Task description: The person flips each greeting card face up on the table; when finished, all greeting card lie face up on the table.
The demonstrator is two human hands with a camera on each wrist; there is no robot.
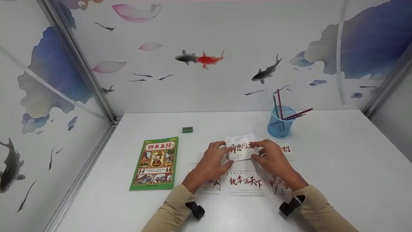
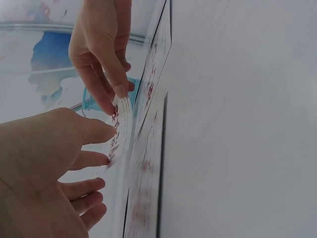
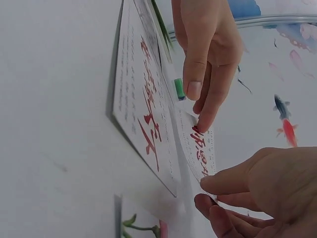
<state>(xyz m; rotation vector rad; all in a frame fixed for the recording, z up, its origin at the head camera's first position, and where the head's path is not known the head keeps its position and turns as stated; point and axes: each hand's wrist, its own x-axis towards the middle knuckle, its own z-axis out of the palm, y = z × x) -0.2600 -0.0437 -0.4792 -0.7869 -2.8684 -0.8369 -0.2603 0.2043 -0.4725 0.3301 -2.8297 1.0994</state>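
Observation:
A small white greeting card [image 1: 241, 147] with red brush lettering is held above the table, slightly tilted. My right hand [image 1: 273, 158] pinches its right edge, thumb on the near side and fingers behind, as the right wrist view shows. My left hand [image 1: 212, 161] is at the card's left edge, with a fingertip on it and the fingers fairly straight; in the right wrist view its thumb stands apart from the card. Below the held card lies a similar card [image 1: 247, 182]. Further cards lie partly under the hands: one with dark branches [image 1: 210, 185], one with pink flowers [image 1: 279, 185].
A green-edged picture book [image 1: 154, 164] lies left of the cards. Behind it is a small green block [image 1: 187, 129]. A blue mesh pencil cup [image 1: 280, 124] with several pencils stands at the back right. Painted panels [image 1: 225, 25] enclose the white table.

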